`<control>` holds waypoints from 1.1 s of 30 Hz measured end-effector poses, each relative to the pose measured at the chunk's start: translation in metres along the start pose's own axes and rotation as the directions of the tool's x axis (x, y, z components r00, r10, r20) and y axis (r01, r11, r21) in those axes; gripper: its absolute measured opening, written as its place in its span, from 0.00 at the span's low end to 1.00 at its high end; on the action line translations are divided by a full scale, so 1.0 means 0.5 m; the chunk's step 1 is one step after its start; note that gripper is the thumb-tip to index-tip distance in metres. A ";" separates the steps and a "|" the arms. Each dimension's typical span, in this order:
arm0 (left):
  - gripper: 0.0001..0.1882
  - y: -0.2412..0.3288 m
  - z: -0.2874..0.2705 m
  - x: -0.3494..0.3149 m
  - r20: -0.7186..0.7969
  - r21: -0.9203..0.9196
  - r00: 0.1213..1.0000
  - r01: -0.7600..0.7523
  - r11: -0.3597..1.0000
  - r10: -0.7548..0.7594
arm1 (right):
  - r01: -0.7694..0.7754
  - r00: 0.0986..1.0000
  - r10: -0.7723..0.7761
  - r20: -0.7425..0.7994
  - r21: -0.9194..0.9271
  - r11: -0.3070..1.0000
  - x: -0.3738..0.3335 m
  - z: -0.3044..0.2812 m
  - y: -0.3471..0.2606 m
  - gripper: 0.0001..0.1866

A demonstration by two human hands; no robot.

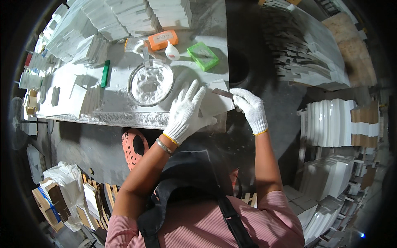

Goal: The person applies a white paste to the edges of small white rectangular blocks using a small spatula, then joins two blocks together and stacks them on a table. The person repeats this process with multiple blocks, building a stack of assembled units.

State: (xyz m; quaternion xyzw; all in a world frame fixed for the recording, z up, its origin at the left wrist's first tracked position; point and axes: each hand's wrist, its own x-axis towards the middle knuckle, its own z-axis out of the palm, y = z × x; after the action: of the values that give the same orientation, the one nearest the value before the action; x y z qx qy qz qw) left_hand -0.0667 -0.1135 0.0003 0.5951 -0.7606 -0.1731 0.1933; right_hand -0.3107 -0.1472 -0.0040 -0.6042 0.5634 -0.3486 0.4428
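Note:
My left hand [185,112], in a white knit glove with a yellow cuff edge, lies spread at the left side of a flat white tile [214,104]. The tile rests at the table's near right corner. A thin flat scraper blade [222,93] sticks out from my gloved right hand [250,109], whose fingers are closed on it. The blade reaches over the tile's upper right part; whether it touches is unclear. Left of my left hand stands a round bowl [129,86] of white powder or paste. Another flat strip tool [146,57] leans at its far rim.
Farther back on the table are a green block [203,56], an orange box [163,40] and a white squeeze bottle [172,51]. A green bar [106,73] lies left of the bowl. Stacked white tiles [132,18] fill the far left; more stacks [328,123] stand right.

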 end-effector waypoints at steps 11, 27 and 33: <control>0.47 -0.012 0.015 0.002 -0.066 -0.076 0.997 -0.038 0.996 0.033 | -0.150 0.988 0.147 0.056 0.051 0.987 -0.079 -0.020 0.016 0.13; 0.47 -0.015 0.016 0.001 -0.084 -0.108 0.995 -0.059 0.992 0.050 | -0.089 0.996 0.088 0.010 0.039 0.995 -0.067 -0.006 0.027 0.12; 0.47 -0.021 0.020 -0.001 -0.092 -0.098 0.994 -0.067 0.993 0.058 | -0.044 0.999 0.045 -0.007 0.099 0.994 -0.034 0.000 0.006 0.12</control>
State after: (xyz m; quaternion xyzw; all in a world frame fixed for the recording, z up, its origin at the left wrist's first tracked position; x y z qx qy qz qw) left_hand -0.0631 -0.1152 -0.0136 0.5675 -0.7599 -0.1787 0.2621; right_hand -0.3140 -0.1302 -0.0056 -0.5673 0.5608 -0.3687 0.4772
